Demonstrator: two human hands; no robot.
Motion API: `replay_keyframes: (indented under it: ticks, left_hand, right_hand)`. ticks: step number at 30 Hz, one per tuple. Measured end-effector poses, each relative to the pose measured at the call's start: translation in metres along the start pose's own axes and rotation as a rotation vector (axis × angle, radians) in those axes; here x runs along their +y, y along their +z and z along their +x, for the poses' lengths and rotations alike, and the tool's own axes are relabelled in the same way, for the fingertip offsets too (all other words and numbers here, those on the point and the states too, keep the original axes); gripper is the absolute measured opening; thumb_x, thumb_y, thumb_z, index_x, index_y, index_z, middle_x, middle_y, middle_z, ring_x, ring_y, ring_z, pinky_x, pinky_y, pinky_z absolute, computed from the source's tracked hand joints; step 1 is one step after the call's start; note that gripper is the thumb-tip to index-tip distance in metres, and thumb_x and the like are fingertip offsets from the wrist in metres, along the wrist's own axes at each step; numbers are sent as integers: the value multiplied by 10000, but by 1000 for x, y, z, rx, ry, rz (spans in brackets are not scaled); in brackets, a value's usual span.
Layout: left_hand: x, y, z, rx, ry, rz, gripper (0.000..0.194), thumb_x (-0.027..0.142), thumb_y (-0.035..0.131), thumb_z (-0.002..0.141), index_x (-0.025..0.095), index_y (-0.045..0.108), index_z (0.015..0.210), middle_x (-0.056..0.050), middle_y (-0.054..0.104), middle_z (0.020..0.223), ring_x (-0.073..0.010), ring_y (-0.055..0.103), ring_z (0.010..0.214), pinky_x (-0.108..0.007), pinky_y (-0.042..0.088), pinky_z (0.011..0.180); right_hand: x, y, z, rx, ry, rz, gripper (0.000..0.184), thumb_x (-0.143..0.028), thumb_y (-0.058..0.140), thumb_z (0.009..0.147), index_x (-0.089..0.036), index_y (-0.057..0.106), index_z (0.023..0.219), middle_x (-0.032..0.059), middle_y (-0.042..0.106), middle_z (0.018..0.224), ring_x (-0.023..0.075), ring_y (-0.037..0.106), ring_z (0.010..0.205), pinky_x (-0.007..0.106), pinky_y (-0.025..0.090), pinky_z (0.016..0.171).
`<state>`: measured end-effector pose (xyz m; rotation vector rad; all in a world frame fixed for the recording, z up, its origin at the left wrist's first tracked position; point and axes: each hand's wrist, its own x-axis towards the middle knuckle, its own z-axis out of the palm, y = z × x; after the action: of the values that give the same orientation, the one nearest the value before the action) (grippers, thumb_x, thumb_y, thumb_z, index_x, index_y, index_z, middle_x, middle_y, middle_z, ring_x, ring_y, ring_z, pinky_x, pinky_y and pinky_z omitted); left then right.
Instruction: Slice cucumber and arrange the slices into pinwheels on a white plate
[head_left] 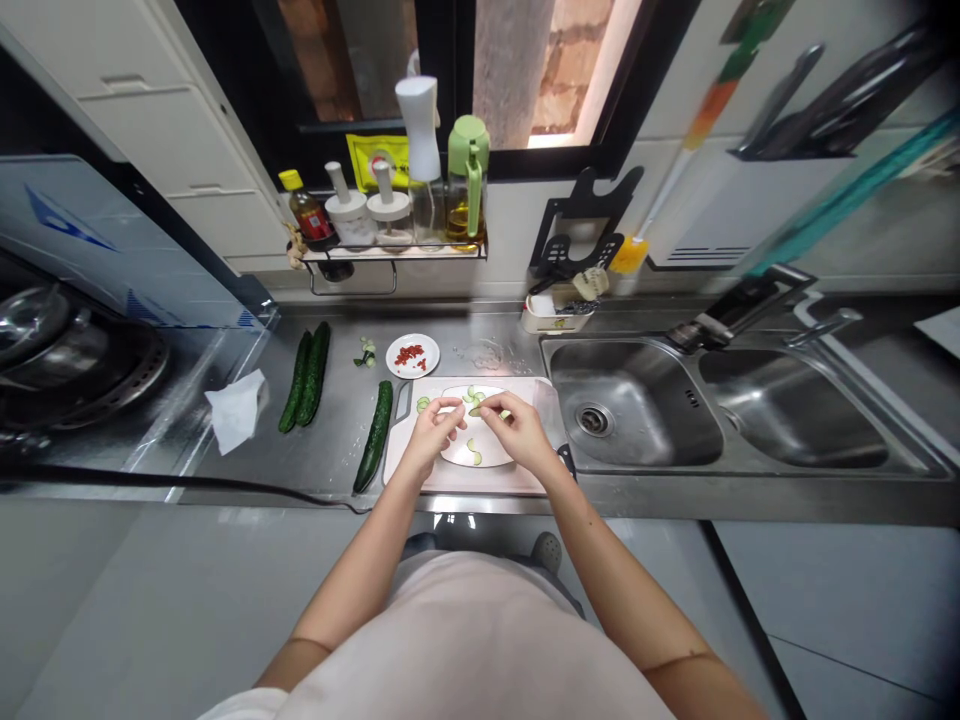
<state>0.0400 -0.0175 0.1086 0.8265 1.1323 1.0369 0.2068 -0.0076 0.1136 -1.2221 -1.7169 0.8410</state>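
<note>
My right hand (519,430) pinches a thin cucumber slice (474,411) between thumb and forefinger, above a white oval plate (489,458). At the plate's left edge my left hand (435,432) hovers, its fingers loosely curved and apart, with nothing plainly in them. Several pale green cucumber slices (474,393) lie towards the back of the plate, and curved slices (473,452) lie nearer the front. The plate rests on a pale cutting board (442,482). A few more slices (423,404) are on the board behind my left hand. A black knife handle (566,458) shows at the board's right edge.
Left of the board lies one whole cucumber (373,436), with two more (306,375) beyond. A small white plate (414,371) bears chopped red pieces. Cucumber scraps (365,352) sit beside it. A double sink (637,400) is on the right, a stove (82,370) far left.
</note>
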Motion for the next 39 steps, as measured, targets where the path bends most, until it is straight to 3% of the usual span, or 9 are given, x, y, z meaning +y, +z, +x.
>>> replay_keyframes:
  ticks: [2,4,10,18,28,34,39]
  left_hand:
    - [4,2,1,-55,-109,-92,522,536,728,682,183,579,1037,4,604,685,-36,441,479,-152,191,410]
    - [11,6,4,-120,-162,-181,536,541,726,687,190,574,1063,-9,618,729,-42,482,514,-141,223,412]
    - [36,17,19,-179,-104,-289,521,390,792,659,200,569,1090,3,608,779,-51,521,599,-139,296,446]
    - [53,13,18,-158,-55,-182,546,308,814,607,199,580,1089,28,586,731,-54,518,616,-151,322,502]
    - [55,5,18,-190,-34,-110,537,258,821,575,214,596,1061,48,562,676,-51,520,601,-145,307,493]
    - [53,6,17,-172,36,-48,513,264,809,581,207,599,1046,48,562,676,-50,508,589,-147,295,481]
    - [51,8,16,-152,170,59,448,289,762,641,187,597,1044,39,552,679,-60,493,593,-161,318,500]
  right_hand:
    - [-4,-8,7,-31,-15,-12,194,-366,547,866,-212,662,840,43,666,864,176,600,828,269,453,665]
    - [-9,-18,17,-72,-50,-28,203,-381,551,869,-216,664,836,40,663,855,174,597,826,267,450,659]
    - [-28,-40,43,-167,-184,-48,202,-381,566,870,-212,674,843,44,655,871,169,586,842,267,445,676]
    - [-35,-38,47,-185,-234,-83,164,-333,574,869,-214,683,838,30,641,846,156,573,812,269,434,694]
    - [-33,-38,51,-240,-251,-157,171,-341,566,864,-216,680,836,39,643,836,171,575,826,267,437,681]
    - [-35,-35,48,-273,-185,-112,153,-306,556,854,-198,658,815,18,659,813,140,589,755,247,441,669]
    - [-33,-34,47,-274,-159,-101,144,-286,554,839,-185,645,791,13,657,777,133,591,714,238,440,648]
